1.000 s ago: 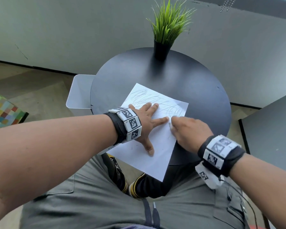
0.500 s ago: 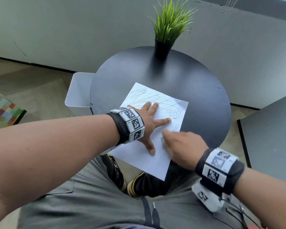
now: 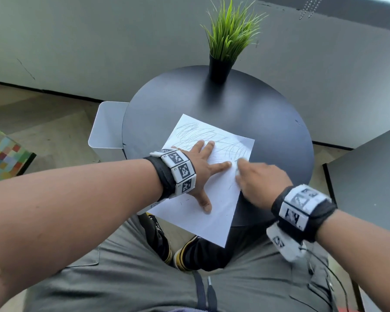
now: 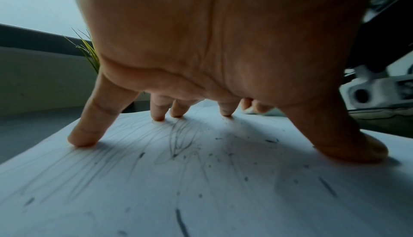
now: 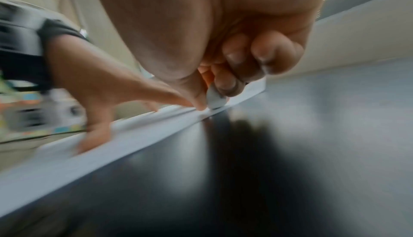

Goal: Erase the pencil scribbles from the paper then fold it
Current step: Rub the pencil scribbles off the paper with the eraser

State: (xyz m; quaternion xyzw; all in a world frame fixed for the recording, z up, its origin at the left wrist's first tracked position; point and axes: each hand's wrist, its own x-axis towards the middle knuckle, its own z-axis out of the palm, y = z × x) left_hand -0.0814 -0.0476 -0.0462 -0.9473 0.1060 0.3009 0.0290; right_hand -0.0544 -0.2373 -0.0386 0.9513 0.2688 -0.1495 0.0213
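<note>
A white sheet of paper (image 3: 214,199) lies on the round black table (image 3: 268,122), its near corner hanging over the edge. Pencil scribbles (image 3: 203,136) cover its far half; the near half shows only stray marks and eraser crumbs (image 4: 270,141). My left hand (image 3: 200,170) presses flat on the sheet with fingers spread (image 4: 82,138). My right hand (image 3: 257,179) is at the sheet's right edge and pinches a small white eraser (image 5: 214,99) between thumb and fingers, its tip on the paper (image 5: 138,134).
A potted grass plant (image 3: 225,41) stands at the table's far edge. A white bin (image 3: 106,129) sits left of the table, a grey surface (image 3: 369,172) at the right. My lap is just below the table's near edge.
My right hand moved back toward me with the eraser, then forward again to the scribbles by the left index finger. The left hand has stayed pressed on the sheet.
</note>
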